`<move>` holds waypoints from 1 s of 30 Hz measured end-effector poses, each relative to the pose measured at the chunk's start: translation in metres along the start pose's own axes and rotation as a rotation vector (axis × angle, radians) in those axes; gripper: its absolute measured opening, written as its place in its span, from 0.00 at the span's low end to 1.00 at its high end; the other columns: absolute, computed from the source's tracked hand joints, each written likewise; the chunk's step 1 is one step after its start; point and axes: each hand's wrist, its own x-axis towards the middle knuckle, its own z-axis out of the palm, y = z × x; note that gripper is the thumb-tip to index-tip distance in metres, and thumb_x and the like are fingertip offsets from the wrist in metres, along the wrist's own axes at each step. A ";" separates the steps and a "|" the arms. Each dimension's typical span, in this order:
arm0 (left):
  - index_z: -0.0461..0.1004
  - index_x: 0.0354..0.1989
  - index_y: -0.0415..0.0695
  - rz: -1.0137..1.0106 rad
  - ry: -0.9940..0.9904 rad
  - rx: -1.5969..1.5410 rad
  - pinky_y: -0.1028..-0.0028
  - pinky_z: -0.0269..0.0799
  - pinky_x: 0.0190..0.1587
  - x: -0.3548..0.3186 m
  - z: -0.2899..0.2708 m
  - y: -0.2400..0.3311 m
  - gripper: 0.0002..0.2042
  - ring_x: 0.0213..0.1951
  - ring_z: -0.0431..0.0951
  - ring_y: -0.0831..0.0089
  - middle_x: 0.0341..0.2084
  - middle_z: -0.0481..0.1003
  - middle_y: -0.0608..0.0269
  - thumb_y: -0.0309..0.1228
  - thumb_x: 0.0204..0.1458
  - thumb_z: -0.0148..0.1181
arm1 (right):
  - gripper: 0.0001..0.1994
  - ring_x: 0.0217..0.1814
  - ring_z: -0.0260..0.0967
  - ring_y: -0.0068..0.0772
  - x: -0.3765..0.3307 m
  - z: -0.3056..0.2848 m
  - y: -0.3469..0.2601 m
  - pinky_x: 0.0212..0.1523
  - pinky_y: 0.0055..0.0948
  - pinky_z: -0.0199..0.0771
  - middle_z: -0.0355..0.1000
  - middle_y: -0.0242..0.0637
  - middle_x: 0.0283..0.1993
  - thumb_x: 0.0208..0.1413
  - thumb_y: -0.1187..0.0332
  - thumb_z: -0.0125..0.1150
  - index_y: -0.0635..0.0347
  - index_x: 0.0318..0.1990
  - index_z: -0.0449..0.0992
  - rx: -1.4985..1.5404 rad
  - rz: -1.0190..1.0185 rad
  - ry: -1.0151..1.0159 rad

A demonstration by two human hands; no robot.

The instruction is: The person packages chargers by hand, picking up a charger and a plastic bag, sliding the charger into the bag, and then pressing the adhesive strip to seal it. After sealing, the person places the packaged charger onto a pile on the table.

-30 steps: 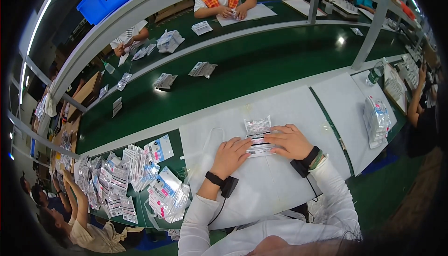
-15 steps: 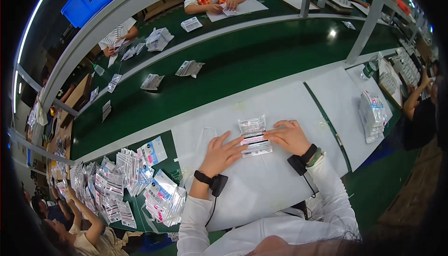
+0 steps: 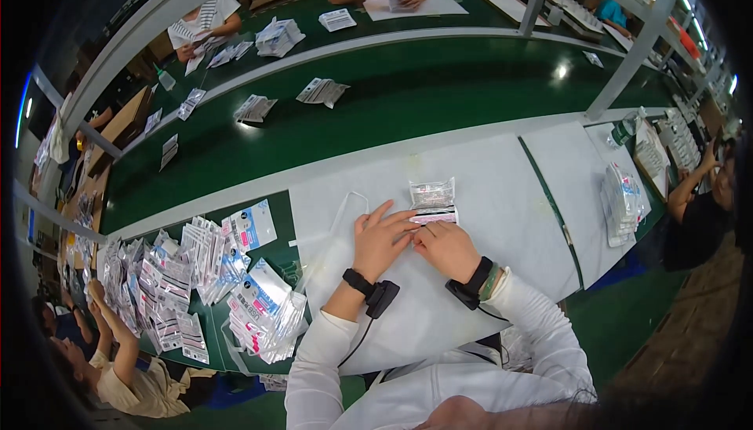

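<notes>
Both hands sit at the centre of the frame on a white tabletop (image 3: 486, 194). The left hand (image 3: 382, 238) lies flat, fingers spread and apart, its fingertips touching the lower edge of a small packet (image 3: 432, 201). The right hand (image 3: 447, 248) is just beside it, fingers curled down with the tips pressed on the same edge; whether they pinch the packet or only press it I cannot tell. The packet lies flat just above the two hands, clear with a pale strip along its near edge. Each wrist carries a black band (image 3: 358, 281).

At lower left, on the green belt (image 3: 408, 100), a heap of packets (image 3: 196, 273) with pink and blue print spreads beside the white sheet, well apart from the hands. A second stack (image 3: 623, 202) lies at the right on another white sheet. Loose bundles (image 3: 323, 91) lie on the green strip in the upper half. Other people work at the top edge, the lower left and the far right.
</notes>
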 end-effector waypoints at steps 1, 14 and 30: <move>0.80 0.40 0.61 -0.004 0.011 0.001 0.56 0.47 0.59 -0.001 0.001 0.000 0.09 0.64 0.60 0.68 0.54 0.73 0.84 0.36 0.50 0.62 | 0.10 0.36 0.71 0.37 0.000 0.002 -0.001 0.39 0.35 0.72 0.72 0.37 0.33 0.47 0.65 0.64 0.59 0.34 0.74 0.000 -0.006 -0.007; 0.78 0.45 0.61 0.005 0.062 0.028 0.53 0.47 0.60 -0.007 0.003 0.003 0.14 0.63 0.61 0.67 0.53 0.72 0.83 0.35 0.48 0.63 | 0.03 0.29 0.61 0.34 -0.134 -0.103 0.041 0.31 0.29 0.63 0.62 0.40 0.28 0.56 0.75 0.56 0.62 0.34 0.68 0.342 0.626 0.225; 0.74 0.51 0.62 0.048 0.015 0.080 0.53 0.43 0.62 -0.001 0.005 0.008 0.19 0.65 0.57 0.64 0.53 0.70 0.80 0.32 0.49 0.62 | 0.06 0.40 0.64 0.48 -0.202 -0.184 0.036 0.40 0.39 0.64 0.65 0.42 0.33 0.44 0.81 0.51 0.62 0.31 0.69 -0.476 0.811 0.328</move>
